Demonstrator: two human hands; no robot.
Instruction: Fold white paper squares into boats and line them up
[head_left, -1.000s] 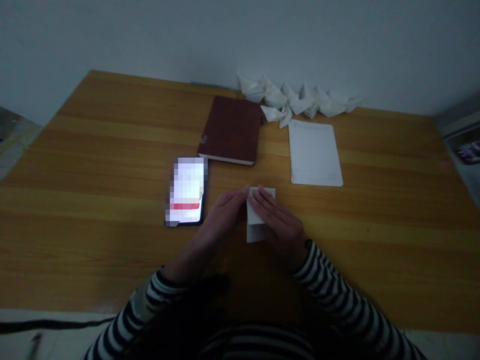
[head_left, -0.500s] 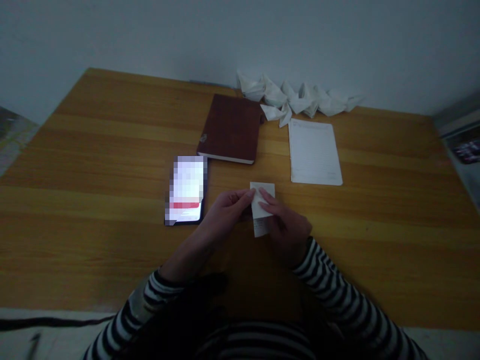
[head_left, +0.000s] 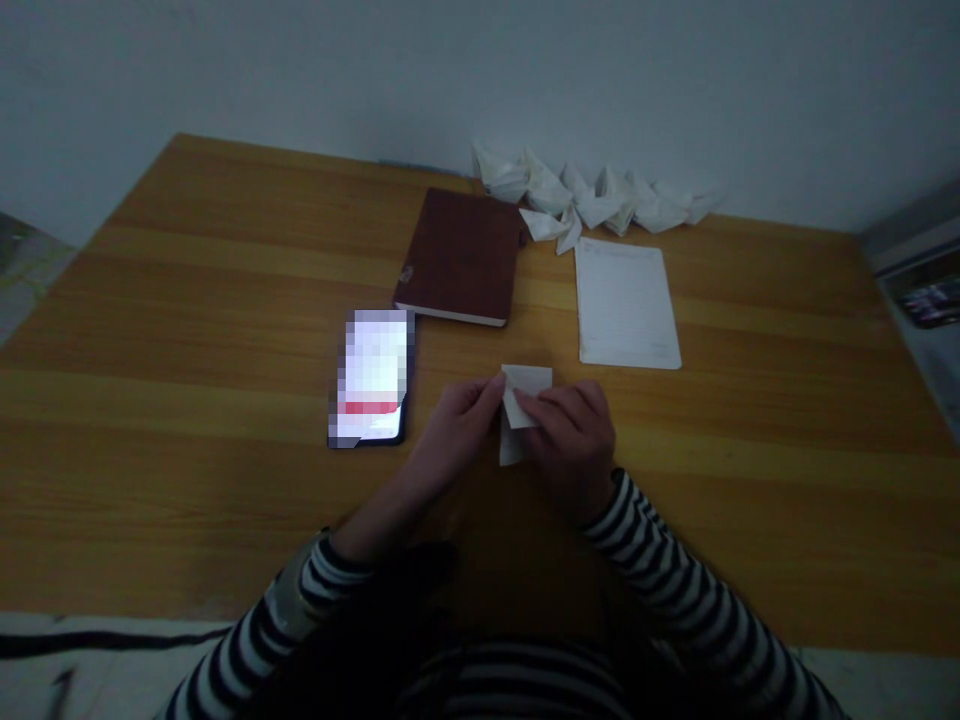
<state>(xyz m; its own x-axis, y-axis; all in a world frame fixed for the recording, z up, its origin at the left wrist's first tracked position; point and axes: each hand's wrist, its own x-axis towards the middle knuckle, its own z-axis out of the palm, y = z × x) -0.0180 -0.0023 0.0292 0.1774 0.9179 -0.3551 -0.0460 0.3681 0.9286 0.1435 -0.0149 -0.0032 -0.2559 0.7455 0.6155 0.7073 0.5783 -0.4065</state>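
In the head view, the right hand [head_left: 576, 440] no longer lies flat across the folded paper [head_left: 529, 383] as it does a second ago; its fingers curl and pinch the upper layer, which now slants over the lower one, so the fold is likely being adjusted. The left hand [head_left: 459, 425] grips the paper's left edge, thumb on top. The paper is thin, white, crisp-edged, between both hands above the smooth wood-grained desk [head_left: 225, 250]. Beyond them sit pointed, creased paper shapes [head_left: 546, 186] and a matte brown notebook [head_left: 459, 258].
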